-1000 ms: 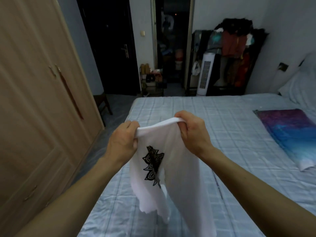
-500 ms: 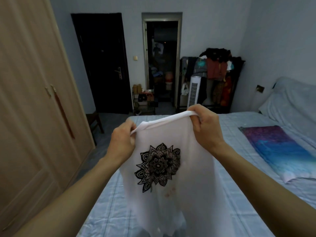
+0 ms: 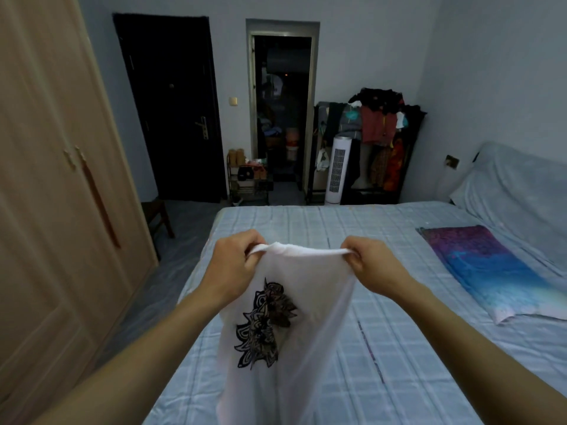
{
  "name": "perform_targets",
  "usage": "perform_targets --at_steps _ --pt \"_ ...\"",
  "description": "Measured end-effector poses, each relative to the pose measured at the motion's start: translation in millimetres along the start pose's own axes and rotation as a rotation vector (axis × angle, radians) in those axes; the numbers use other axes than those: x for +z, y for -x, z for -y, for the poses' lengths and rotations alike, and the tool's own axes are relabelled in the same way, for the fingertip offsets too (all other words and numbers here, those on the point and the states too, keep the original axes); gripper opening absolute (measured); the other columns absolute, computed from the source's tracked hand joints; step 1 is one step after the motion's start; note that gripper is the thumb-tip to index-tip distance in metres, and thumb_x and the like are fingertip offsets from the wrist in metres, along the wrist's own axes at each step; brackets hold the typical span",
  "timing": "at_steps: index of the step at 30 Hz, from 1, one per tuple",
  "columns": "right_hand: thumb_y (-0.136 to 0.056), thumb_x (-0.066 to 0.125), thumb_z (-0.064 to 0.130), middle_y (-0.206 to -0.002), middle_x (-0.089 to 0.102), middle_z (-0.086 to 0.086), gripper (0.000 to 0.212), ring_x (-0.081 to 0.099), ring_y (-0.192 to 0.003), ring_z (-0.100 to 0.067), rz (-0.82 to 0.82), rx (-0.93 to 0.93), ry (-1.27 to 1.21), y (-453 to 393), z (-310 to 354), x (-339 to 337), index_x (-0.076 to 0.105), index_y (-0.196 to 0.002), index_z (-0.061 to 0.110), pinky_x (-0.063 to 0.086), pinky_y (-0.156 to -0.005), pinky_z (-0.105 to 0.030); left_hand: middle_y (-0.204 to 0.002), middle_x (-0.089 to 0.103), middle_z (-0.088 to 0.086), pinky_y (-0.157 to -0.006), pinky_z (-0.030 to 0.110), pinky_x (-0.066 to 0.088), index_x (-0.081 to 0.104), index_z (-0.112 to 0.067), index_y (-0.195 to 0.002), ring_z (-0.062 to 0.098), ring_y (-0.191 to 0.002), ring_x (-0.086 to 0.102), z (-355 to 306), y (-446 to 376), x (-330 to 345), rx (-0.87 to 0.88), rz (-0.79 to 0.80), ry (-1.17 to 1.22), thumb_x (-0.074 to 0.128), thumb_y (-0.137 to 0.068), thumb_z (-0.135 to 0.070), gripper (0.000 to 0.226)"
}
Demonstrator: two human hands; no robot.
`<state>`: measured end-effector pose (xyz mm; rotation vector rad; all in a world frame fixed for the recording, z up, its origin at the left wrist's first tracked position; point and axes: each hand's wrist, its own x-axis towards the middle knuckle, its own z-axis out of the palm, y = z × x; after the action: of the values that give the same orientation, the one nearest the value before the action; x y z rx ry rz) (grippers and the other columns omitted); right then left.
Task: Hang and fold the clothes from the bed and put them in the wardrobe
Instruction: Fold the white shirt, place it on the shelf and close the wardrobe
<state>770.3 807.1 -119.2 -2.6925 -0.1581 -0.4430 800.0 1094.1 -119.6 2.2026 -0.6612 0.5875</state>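
Above the near half of the bed [image 3: 399, 348], a person holds up a white T-shirt [image 3: 310, 308] by its top edge, one hand at each end. The left hand [image 3: 233, 268] grips the left end, its fingers [image 3: 254, 240] curled over the bunched fabric and pinching it against the thumb. The right hand [image 3: 372, 265] grips the right end the same way, fingers curled in and pinching the hem-like fold. Between the two hands the edge is drawn nearly straight and level. The rest of the shirt hangs down from it, clear of the mattress at the top and running out of view at the bottom edge, so whether its lower end touches the bed cannot be told. A black mandala print [image 3: 264, 329] shows on the front, creased by a vertical fold so that only part of it reads. The bed carries a pale blue checked sheet. On its right side, well apart from the shirt, lies a flat folded garment [image 3: 491, 268] in purple and blue. To the left stands the wooden wardrobe [image 3: 58, 185], its doors closed. Beyond the foot of the bed are a dark door [image 3: 171, 111], an open doorway [image 3: 282, 111], a white tower fan [image 3: 337, 168] and a rack heaped with clothes [image 3: 380, 130].
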Motion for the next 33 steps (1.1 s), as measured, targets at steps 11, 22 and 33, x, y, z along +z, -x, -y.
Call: perform_targets --at_steps 11,22,33 --pt "-0.077 0.065 0.050 -0.079 0.064 0.008 0.030 0.058 -0.073 -0.008 0.082 -0.152 -0.336 33 88 77 0.060 -0.086 0.022 0.048 -0.066 -0.028 -0.077 0.058 -0.012 -0.065 0.020 0.041 0.057 -0.027 -0.082 0.004 -0.072 0.054 -9 19 4 0.108 0.195 -0.057 0.047 -0.080 -0.031 0.010" --pt "-0.083 0.057 0.013 -0.072 0.064 0.012 0.011 0.058 -0.067 -0.004 -0.133 -0.154 -0.444 30 109 84 0.068 -0.084 0.017 0.040 -0.061 -0.015 -0.075 0.055 -0.013 -0.062 0.017 0.039 0.062 -0.024 -0.084 0.006 -0.069 0.052 19 48 -16 0.125 0.170 -0.069 0.069 -0.088 -0.018 0.010" --pt "-0.082 0.056 -0.006 -0.075 0.068 0.007 0.024 0.063 -0.073 -0.009 -0.258 -0.113 -0.463 26 114 64 0.068 -0.082 0.015 0.045 -0.062 -0.016 -0.103 0.051 -0.012 -0.083 0.023 0.040 0.058 -0.033 -0.089 0.008 -0.098 0.050 66 82 0 -0.144 0.303 -0.038 0.071 -0.085 -0.025 0.016"
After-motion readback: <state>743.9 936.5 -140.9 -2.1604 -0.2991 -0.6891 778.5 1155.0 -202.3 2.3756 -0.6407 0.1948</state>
